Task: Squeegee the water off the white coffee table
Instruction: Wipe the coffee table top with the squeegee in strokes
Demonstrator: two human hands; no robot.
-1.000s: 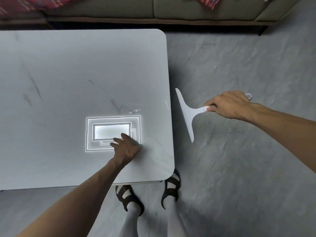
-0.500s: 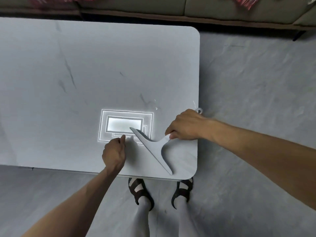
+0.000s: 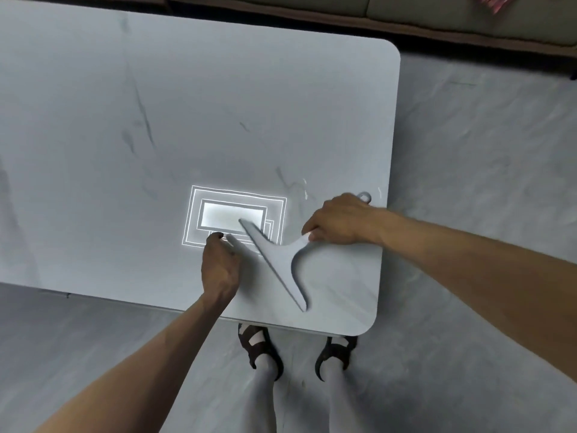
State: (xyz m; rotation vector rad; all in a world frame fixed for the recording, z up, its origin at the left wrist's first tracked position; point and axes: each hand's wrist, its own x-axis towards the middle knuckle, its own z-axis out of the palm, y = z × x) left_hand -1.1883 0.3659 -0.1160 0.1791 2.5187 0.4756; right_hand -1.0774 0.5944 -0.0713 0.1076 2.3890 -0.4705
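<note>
White squeegee [image 3: 276, 260], right hand [image 3: 340, 221] curled round its handle, may strike the left hand [image 3: 220, 267] (lower centre, fingertips pressing table [image 3: 218, 104]), skipping water.

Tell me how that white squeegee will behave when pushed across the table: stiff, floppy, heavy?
Probably stiff: the squeegee shows a straight blade edge and T shape. Likely light, since the right hand holds it by the thin handle alone. It should slide easily: the table looks glossy, with a bright reflection.

Soft bluish light is falling evenly. Rectangular glare [image 3: 232, 217] is shining off the white coffee table [image 3: 125, 135], nine o'clock of centre. Wide-angle distortion is bowing the edges.
</note>
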